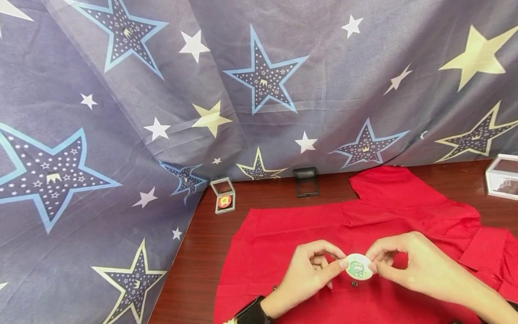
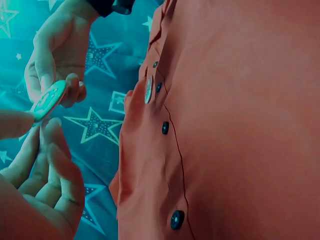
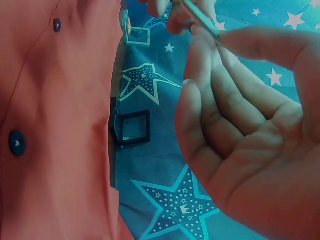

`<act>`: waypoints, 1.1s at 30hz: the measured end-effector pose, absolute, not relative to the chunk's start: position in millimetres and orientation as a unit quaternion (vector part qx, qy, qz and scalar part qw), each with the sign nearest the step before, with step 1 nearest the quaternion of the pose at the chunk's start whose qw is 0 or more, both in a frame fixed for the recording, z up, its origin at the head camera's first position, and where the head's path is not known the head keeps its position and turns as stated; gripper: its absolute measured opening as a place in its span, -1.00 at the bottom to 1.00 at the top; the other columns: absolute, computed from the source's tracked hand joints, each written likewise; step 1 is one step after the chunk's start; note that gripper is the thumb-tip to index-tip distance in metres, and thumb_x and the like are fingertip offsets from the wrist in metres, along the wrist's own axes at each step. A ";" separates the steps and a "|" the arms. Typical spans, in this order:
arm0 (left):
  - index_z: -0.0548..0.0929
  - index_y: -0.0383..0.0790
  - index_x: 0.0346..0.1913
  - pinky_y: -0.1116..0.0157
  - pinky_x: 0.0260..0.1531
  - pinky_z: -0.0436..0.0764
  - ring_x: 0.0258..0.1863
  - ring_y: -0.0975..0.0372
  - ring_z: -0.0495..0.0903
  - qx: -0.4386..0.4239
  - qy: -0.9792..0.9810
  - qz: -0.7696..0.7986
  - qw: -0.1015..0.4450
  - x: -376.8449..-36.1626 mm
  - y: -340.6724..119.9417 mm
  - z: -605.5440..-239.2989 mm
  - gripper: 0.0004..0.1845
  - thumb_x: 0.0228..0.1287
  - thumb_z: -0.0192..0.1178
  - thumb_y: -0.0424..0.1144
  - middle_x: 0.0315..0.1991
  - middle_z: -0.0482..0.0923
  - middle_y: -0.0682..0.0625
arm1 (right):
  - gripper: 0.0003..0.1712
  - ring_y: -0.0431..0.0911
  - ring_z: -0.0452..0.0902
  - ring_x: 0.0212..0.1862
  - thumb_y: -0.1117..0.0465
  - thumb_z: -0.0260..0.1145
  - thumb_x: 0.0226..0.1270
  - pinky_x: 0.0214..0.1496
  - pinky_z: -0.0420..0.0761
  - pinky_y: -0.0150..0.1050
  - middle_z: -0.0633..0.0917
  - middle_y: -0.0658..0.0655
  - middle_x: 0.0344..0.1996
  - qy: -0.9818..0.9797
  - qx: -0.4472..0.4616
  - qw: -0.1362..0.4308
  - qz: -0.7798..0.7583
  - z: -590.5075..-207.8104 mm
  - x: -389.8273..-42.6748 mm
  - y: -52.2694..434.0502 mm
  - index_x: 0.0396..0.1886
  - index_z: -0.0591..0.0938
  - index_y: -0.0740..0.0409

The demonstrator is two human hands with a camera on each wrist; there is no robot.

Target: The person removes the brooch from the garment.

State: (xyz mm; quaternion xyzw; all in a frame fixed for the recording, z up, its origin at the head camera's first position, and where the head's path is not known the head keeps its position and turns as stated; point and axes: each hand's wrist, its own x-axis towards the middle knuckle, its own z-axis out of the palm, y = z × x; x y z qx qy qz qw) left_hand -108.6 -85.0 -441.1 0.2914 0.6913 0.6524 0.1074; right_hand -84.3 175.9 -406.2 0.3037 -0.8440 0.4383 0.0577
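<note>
1. Behind everything: star-print curtain (image 1: 259, 90), spanning the back and the left side.
2. Wooden table (image 1: 194, 243) below it, dark reddish brown.
3. Red collared shirt (image 1: 356, 229) spread over the table, under both hands.
4. Right hand (image 1: 421, 265): thumb and fingertips pinch the badge's right edge; gap is only the badge's thickness. Lower fingers bent.
5. Left hand (image 1: 303, 274): same pinch on the left edge. Neither hand is nearer; both touch it.
6. White-framed box (image 1: 506, 174) at the far right, partly cut off by the frame.
7. Black display case (image 1: 305, 173) beyond the shirt, lid raised. Grey display case (image 1: 225, 211) to its left, also lid up, red-and-gold disc (image 1: 224, 201) inside.
8. Round badge with green cartoon figure (image 1: 358, 267): key relation. It sits directly between the two pinches, above the shirt, printed face toward the head camera. Being round, it has no real long axis; its wider apparent span runs left-right, in line with both grips. Back hidden, so can't tell what's on it.
9. Dark shirt button (image 1: 354, 284) shows just on the wearer's side of the badge. Height between them: can't tell.
</note>
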 end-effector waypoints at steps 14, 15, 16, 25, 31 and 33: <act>0.71 -0.20 -0.17 0.44 -0.85 0.35 -0.78 -0.15 0.50 0.287 0.699 0.641 0.137 -107.4 -87.7 -445.5 -0.91 0.38 0.34 -0.25 -0.75 0.47 -0.12 | -0.56 -0.35 0.61 -0.39 0.38 0.55 0.14 -0.30 0.60 -0.42 0.70 -0.33 -0.42 -0.840 0.314 0.052 0.440 -411.5 -84.1 175.7 -0.23 0.73 -0.33; 0.71 -0.21 -0.17 0.45 -0.85 0.34 -0.77 -0.19 0.48 0.282 0.697 0.645 0.135 -107.7 -87.9 -445.2 -0.91 0.38 0.34 -0.26 -0.74 0.47 -0.15 | -0.58 -0.35 0.61 -0.40 0.37 0.55 0.15 -0.30 0.60 -0.41 0.70 -0.33 -0.42 -0.841 0.308 0.050 0.443 -411.7 -83.9 175.5 -0.22 0.73 -0.33; 0.71 -0.22 -0.17 0.45 -0.85 0.33 -0.77 -0.22 0.46 0.277 0.696 0.650 0.132 -108.1 -87.9 -444.6 -0.91 0.38 0.34 -0.27 -0.73 0.48 -0.16 | -0.59 -0.34 0.62 -0.40 0.35 0.55 0.17 -0.30 0.60 -0.40 0.70 -0.32 -0.42 -0.842 0.302 0.050 0.445 -411.9 -83.6 175.3 -0.21 0.73 -0.33; 0.70 -0.29 -0.11 0.45 -0.81 0.30 -0.78 0.31 0.47 0.212 0.699 0.667 0.145 -108.4 -88.1 -437.4 -0.85 0.38 0.34 -0.28 -0.64 0.47 -0.47 | -0.65 -0.34 0.61 -0.40 0.21 0.59 0.17 -0.35 0.60 -0.35 0.69 -0.34 -0.46 -0.868 0.235 0.057 0.433 -414.4 -79.8 170.1 -0.25 0.72 -0.41; 0.69 -0.32 -0.09 0.44 -0.76 0.37 -0.75 0.32 0.50 0.203 0.689 0.679 0.153 -106.6 -86.9 -439.5 -0.84 0.38 0.33 -0.29 -0.58 0.46 -0.53 | -0.57 -0.34 0.62 -0.43 0.34 0.59 0.10 -0.34 0.60 -0.40 0.69 -0.32 -0.48 -0.862 0.231 0.078 0.444 -419.0 -81.3 166.2 -0.31 0.71 -0.38; 0.68 -0.33 -0.09 0.42 -0.74 0.40 -0.73 0.32 0.52 0.208 0.687 0.678 0.155 -106.6 -87.1 -440.2 -0.84 0.39 0.32 -0.29 -0.57 0.47 -0.53 | -0.57 -0.33 0.62 -0.44 0.36 0.58 0.10 -0.34 0.59 -0.42 0.69 -0.30 -0.49 -0.858 0.239 0.076 0.448 -419.5 -82.7 166.5 -0.32 0.70 -0.36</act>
